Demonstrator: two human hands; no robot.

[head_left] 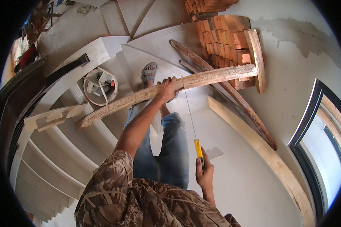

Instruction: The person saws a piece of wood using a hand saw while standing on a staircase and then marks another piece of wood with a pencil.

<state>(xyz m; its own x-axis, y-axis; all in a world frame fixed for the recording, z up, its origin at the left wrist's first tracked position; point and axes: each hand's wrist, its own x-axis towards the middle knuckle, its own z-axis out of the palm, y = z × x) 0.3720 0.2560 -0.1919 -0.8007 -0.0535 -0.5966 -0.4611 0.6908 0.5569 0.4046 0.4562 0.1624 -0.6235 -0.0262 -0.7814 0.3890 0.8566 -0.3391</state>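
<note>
A long rough wooden beam lies across in front of me, over my legs and the stairs. My left hand is wrapped over the beam near its middle, pressing it from above. In my right hand is a handsaw with a yellow and black handle. Its thin blade appears edge-on and runs up to the beam, crossing it just right of my left hand. Whether the blade has cut into the wood cannot be seen. The beam's right end meets a short upright board beside stacked bricks.
Red bricks are stacked against the wall. A darker beam and a pale plank lie at right, near a window. On the left, a bucket with tools stands by descending stairs; a wooden float lies near the railing.
</note>
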